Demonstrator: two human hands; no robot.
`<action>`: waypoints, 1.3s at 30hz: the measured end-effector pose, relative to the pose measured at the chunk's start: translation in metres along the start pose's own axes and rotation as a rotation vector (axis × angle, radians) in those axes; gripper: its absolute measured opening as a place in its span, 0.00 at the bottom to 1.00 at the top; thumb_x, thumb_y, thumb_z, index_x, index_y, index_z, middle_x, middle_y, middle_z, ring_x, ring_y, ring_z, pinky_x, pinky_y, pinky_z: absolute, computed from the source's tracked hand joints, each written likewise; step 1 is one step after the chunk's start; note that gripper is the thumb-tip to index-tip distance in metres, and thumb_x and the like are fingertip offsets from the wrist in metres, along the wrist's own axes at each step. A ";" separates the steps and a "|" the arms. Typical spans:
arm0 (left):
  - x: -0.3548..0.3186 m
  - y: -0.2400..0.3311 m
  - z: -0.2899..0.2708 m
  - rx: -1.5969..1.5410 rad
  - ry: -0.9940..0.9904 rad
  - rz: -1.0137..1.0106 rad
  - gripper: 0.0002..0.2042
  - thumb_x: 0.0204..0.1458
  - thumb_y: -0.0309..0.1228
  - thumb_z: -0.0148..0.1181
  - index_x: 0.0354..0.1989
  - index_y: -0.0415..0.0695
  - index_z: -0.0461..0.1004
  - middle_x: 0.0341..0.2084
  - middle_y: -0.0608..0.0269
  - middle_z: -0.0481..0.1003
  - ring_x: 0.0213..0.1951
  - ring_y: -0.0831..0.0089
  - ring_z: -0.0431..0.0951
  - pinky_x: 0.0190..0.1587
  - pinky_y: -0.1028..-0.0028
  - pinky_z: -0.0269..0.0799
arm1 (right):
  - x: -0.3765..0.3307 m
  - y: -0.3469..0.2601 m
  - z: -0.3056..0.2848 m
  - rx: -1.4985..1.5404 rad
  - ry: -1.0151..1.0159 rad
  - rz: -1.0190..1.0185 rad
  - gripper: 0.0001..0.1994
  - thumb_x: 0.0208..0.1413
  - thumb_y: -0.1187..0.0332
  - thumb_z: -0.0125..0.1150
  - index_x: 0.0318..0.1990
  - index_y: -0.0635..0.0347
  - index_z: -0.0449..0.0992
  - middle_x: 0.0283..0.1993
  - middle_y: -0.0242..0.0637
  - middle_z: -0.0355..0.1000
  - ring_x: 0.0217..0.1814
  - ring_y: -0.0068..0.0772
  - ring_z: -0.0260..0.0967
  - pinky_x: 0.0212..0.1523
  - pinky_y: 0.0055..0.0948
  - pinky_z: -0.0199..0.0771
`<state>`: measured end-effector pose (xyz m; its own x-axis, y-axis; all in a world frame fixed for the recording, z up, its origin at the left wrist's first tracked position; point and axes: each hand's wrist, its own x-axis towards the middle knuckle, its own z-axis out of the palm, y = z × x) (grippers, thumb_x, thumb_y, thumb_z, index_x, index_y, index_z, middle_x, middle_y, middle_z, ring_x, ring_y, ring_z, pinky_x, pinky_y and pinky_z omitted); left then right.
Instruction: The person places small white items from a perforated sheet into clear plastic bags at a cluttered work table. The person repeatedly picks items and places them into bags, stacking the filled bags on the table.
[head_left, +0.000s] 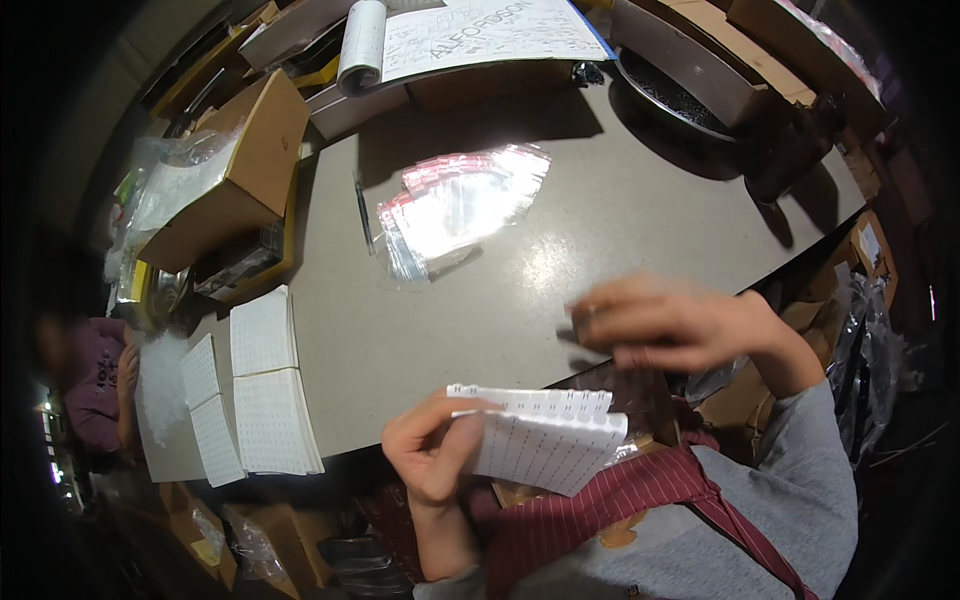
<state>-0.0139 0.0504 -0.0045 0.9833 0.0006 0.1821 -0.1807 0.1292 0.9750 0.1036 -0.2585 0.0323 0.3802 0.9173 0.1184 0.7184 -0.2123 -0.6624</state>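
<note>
Near the table's front edge, my left hand (430,452) pinches a white sticker sheet (545,455) at its left end, between thumb and fingers. The sheet is printed with rows of small dark characters and is bent over, with rounded sticker outlines along its upper fold. My right hand (665,322) hovers beyond the sheet's right end, apart from it. Motion blurs its fingers, and a small dark patch at the fingertips is too smeared to name. Farther off, a fan of clear zip bags (460,205) with red strips lies on the table.
Stacked printed sheets (268,400) lie at the table's left. A black pen (362,212) rests beside the bags. An open cardboard box (245,165) stands back left, and a round black pan (675,95) back right. Another person's sleeve (98,375) shows at far left.
</note>
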 end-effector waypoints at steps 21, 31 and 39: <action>0.048 -0.029 0.054 0.295 -0.239 -0.028 0.08 0.59 0.28 0.64 0.41 0.35 0.83 0.28 0.56 0.83 0.29 0.75 0.80 0.34 0.75 0.74 | -0.018 0.056 -0.014 -0.469 -0.019 0.179 0.43 0.67 0.38 0.47 0.76 0.65 0.53 0.79 0.55 0.51 0.83 0.50 0.42 0.82 0.50 0.34; 0.046 -0.047 0.058 0.182 -0.019 -0.073 0.09 0.60 0.28 0.66 0.43 0.33 0.83 0.27 0.59 0.83 0.31 0.79 0.79 0.35 0.77 0.74 | 0.006 0.001 0.001 -0.098 0.397 0.141 0.14 0.58 0.71 0.61 0.50 0.63 0.74 0.50 0.47 0.74 0.56 0.49 0.72 0.56 0.42 0.73; 0.046 -0.042 0.060 0.161 -0.019 -0.061 0.10 0.62 0.28 0.64 0.43 0.32 0.83 0.23 0.65 0.78 0.27 0.83 0.72 0.31 0.78 0.69 | 0.030 -0.009 0.028 -0.537 0.402 -0.034 0.19 0.34 0.75 0.65 0.39 0.66 0.71 0.35 0.43 0.67 0.39 0.48 0.68 0.41 0.37 0.73</action>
<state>0.0379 -0.0142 -0.0291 0.9922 -0.0212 0.1226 -0.1232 -0.0322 0.9919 0.0927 -0.2198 0.0211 0.4650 0.7515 0.4681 0.8843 -0.4191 -0.2058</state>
